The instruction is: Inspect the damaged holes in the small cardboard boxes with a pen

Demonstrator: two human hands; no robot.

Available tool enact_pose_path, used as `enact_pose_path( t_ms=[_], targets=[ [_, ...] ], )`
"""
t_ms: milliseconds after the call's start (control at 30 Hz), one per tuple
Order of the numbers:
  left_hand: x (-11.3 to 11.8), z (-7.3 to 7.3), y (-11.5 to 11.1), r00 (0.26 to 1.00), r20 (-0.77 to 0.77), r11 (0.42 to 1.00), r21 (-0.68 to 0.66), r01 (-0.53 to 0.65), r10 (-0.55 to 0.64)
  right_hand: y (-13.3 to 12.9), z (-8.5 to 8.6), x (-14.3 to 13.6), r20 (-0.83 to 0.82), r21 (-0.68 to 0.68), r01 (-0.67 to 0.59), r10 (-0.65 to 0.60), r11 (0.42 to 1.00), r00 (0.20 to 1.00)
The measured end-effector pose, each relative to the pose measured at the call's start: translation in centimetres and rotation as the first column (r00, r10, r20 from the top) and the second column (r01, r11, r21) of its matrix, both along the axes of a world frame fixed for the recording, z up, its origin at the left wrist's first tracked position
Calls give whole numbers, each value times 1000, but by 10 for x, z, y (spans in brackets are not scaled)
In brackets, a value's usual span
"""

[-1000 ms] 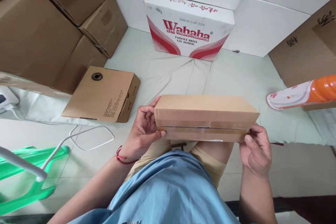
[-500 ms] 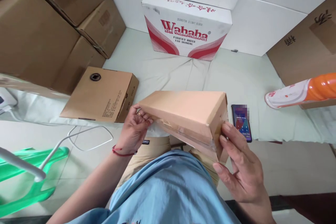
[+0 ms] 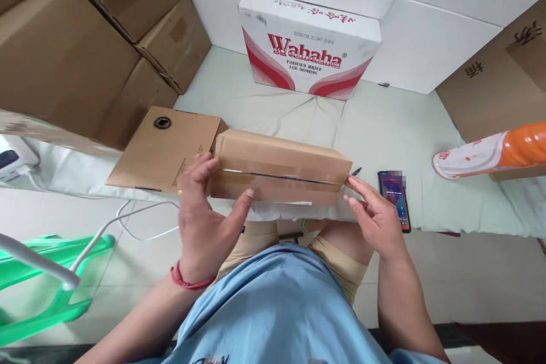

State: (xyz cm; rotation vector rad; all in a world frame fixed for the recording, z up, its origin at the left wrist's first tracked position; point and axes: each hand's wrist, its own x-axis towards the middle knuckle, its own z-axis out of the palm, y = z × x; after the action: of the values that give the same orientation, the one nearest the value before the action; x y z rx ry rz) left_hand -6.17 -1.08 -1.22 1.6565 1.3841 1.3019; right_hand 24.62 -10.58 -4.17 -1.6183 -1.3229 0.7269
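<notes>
A long brown cardboard box (image 3: 281, 151) stands at the front edge of the cloth-covered surface, its taped seam turned towards me. A thin dark gap runs along that seam. My left hand (image 3: 205, 210) is on the box's left end, fingers round the corner and thumb on the front face. At the other end, the fingertips of my right hand (image 3: 373, 207) press on the right corner. The box is held between both hands. Just behind its right corner, a dark pen-like tip (image 3: 356, 171) shows; the rest is hidden.
A flat brown carton (image 3: 170, 136) adjoins the box on the left, below stacked cartons (image 3: 63, 62). A Wahaha water carton (image 3: 309, 51) stands at the back. To the right are a phone (image 3: 394, 202) and an orange-and-white bottle (image 3: 478, 151). A green stool (image 3: 55, 307) is lower left.
The box has come down onto the surface and turned its taped seam towards me. My left hand has shifted its hold, with the thumb now on the front. A dark pen-like tip has come into view.
</notes>
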Motion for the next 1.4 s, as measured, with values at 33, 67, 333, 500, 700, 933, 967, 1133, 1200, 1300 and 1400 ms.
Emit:
enact_pose_path(
  t_ms=[33,67,333,500,700,933,967,1133,1200,1300,1400],
  targets=[
    [4,2,-1,997,-82,997,70,17,-11,5,-4,4,81,-8,35,-35,999,996],
    [7,3,-2,989,-143,992,116,47,-30,9,-8,10,163,-9,72,-69,997,984],
    [22,-14,7,899,-315,945,19,326,-303,43,-29,39,695,-422,86,261,903,670],
    [20,-29,27,855,-405,936,-3,353,-324,57,-11,38,728,-604,93,501,791,468],
    [29,-13,70,495,-744,861,-213,462,-449,55,5,41,736,-647,81,593,758,325],
    [54,5,121,166,-838,782,-388,488,-520,12,21,57,702,-292,93,147,952,697],
    [58,10,123,196,-834,789,-375,486,-517,4,23,59,622,-231,100,68,968,780],
    [70,50,115,351,-624,708,-532,464,-698,-33,25,56,8,-5,207,-207,978,978],
    [71,64,111,274,-437,514,-684,518,-857,-43,27,49,-327,87,176,-139,981,935],
    [69,70,111,163,-163,224,-838,498,-973,-49,32,36,-602,178,144,-8,974,798],
    [67,62,122,166,-72,138,-893,428,-983,-49,33,28,-670,179,162,-1,970,742]
  ],
)
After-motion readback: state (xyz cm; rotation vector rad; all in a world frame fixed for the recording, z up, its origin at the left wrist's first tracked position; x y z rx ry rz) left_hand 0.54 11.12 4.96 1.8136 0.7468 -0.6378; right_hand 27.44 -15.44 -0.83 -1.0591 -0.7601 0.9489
